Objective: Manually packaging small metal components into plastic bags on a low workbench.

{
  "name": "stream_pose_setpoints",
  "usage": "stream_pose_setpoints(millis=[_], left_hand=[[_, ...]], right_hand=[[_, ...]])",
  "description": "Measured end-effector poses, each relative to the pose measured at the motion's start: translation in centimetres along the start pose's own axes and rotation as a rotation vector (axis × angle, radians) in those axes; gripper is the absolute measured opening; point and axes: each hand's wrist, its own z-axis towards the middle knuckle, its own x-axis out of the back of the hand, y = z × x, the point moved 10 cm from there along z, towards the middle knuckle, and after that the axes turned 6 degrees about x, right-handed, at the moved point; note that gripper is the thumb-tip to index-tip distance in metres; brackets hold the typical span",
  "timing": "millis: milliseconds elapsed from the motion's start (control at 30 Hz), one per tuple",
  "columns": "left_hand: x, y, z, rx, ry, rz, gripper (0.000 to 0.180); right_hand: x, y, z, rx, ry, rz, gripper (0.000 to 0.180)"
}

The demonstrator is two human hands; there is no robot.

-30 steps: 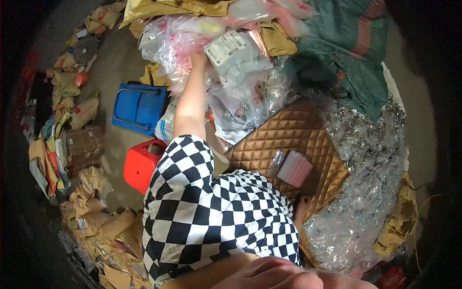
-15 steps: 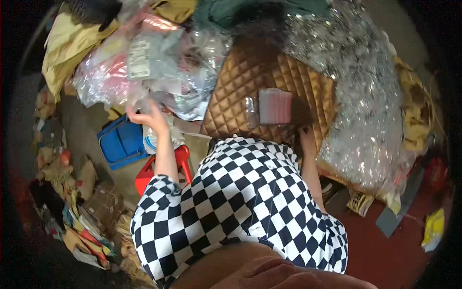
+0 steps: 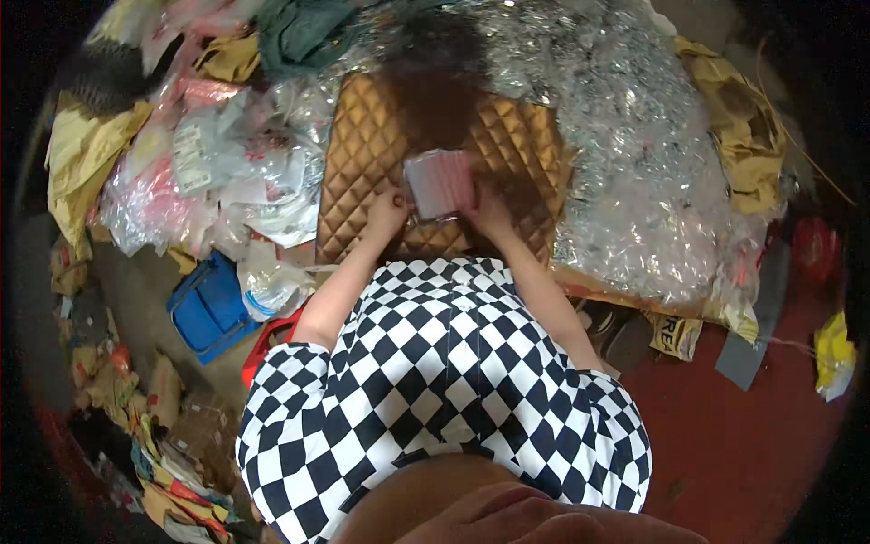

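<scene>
A stack of clear flat plastic packets [image 3: 437, 185] with pinkish-red edges lies on a brown quilted mat [image 3: 349, 136] in front of me. My right hand [image 3: 490, 212] closes on the stack's right side; some of its fingers are hidden and blurred. Just left of the stack is my left hand [image 3: 388, 212], fingers curled together and pressed toward the thumb. What it pinches, if anything, is too small to make out.
Crumpled clear plastic film [image 3: 634, 172] heaps up right of the mat. Mixed plastic bags [image 3: 204, 154] pile up on its left, with dark green cloth [image 3: 304, 32] behind. Below left stand a blue plastic stool [image 3: 210, 306] and a red plastic one [image 3: 265, 349]. Paper and cardboard scraps [image 3: 186, 426] litter the floor.
My left hand has come from the plastic bags on the left to beside the stack. The right hand has moved from the mat's near right part to the stack's right side. The view has shifted.
</scene>
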Motion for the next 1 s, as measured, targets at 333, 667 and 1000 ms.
stream_pose_setpoints(millis=[333,667,1000], left_hand=[[10.7,12.2,-3.7,-0.538,0.388,-0.015,0.028],[10.9,17.1,-6.5,-0.519,0.266,-0.108,0.008],[9.7,15.6,-5.2,-0.503,0.172,0.008,0.015]], right_hand=[[11.9,2.4,2.4,0.152,0.415,-0.182,0.027],[30.2,4.3,8.6,0.276,0.789,-0.880,0.023],[26.7,-8.4,5.9,0.479,0.366,-0.169,0.012]])
